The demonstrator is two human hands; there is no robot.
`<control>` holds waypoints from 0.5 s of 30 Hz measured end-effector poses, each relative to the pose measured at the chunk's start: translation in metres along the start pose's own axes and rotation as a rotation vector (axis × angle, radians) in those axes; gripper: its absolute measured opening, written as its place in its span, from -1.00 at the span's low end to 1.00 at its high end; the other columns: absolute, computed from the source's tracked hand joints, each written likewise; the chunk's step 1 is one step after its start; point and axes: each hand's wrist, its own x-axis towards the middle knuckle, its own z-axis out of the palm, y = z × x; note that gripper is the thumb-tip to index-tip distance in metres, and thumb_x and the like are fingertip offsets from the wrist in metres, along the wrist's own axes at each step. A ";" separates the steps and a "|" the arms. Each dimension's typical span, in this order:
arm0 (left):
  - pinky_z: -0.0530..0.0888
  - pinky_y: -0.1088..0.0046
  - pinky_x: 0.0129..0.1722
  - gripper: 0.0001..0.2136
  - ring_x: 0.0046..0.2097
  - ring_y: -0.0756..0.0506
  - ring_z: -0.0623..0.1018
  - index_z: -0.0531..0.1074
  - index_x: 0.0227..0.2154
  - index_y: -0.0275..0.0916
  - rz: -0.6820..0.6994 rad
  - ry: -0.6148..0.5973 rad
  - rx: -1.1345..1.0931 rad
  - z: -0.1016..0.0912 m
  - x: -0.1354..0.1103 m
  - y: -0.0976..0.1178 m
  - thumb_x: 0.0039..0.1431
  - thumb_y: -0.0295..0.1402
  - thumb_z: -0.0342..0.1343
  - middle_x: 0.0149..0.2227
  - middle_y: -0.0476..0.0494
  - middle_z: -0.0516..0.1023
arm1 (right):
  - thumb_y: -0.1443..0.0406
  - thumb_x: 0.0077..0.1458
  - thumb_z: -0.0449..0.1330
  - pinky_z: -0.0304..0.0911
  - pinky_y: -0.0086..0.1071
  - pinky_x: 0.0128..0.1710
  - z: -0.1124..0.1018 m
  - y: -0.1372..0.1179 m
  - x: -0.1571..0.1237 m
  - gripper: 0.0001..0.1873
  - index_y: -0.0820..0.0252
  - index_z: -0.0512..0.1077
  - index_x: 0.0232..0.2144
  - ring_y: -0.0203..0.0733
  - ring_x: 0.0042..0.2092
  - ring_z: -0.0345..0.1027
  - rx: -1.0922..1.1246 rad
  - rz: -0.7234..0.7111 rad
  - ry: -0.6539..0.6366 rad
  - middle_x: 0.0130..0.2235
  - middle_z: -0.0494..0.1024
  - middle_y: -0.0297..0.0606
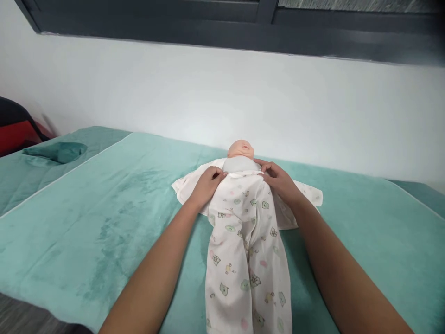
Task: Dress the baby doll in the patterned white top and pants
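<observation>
A baby doll (240, 149) lies on its back on a teal blanket (104, 218), head toward the wall, wearing a grey top. White printed trousers (245, 250) cover its legs, their legs trailing toward me. A white printed shirt (308, 192) lies spread under the doll. My left hand (206, 185) is closed, pinching the trousers' waistband at the doll's left side. My right hand (278, 180) grips the waistband on the other side, fingers curled.
A folded teal cloth (55, 151) lies at the far left on the bed. Something red and black (15, 127) stands beyond the left edge. A white wall (243, 102) runs close behind the doll's head, beneath a dark window frame (222, 28).
</observation>
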 end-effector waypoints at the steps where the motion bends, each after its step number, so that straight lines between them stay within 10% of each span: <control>1: 0.35 0.40 -0.21 -0.76 -0.20 -0.09 0.44 0.39 -0.38 -0.23 0.000 -0.035 0.005 -0.001 0.000 0.001 0.18 -0.16 0.01 -0.26 -0.08 0.48 | 0.07 -0.05 0.33 0.14 -0.06 0.12 -0.001 0.001 0.002 -0.71 0.07 0.36 -0.40 0.04 0.16 0.28 0.049 0.020 -0.041 0.18 0.42 -0.22; 9: 0.38 0.41 -0.17 -0.73 -0.15 -0.07 0.42 0.40 -0.17 -0.15 -0.031 -0.249 0.029 -0.020 -0.007 0.005 0.03 -0.25 0.13 -0.10 -0.07 0.43 | 0.08 -0.02 0.32 0.05 -0.08 0.21 -0.009 0.000 0.000 -0.74 0.06 0.40 -0.36 0.07 0.28 0.12 0.054 0.067 -0.182 0.30 0.24 -0.27; 15: 0.35 0.39 -0.06 -0.85 -0.09 -0.08 0.42 0.28 -0.45 -0.20 0.127 -0.082 0.048 -0.007 -0.005 0.003 0.11 -0.27 0.10 -0.03 -0.09 0.41 | 0.00 -0.01 0.28 0.09 -0.10 0.15 -0.014 -0.010 0.009 -0.66 0.09 0.34 -0.45 0.08 0.26 0.14 -0.083 0.039 -0.291 0.31 0.22 -0.29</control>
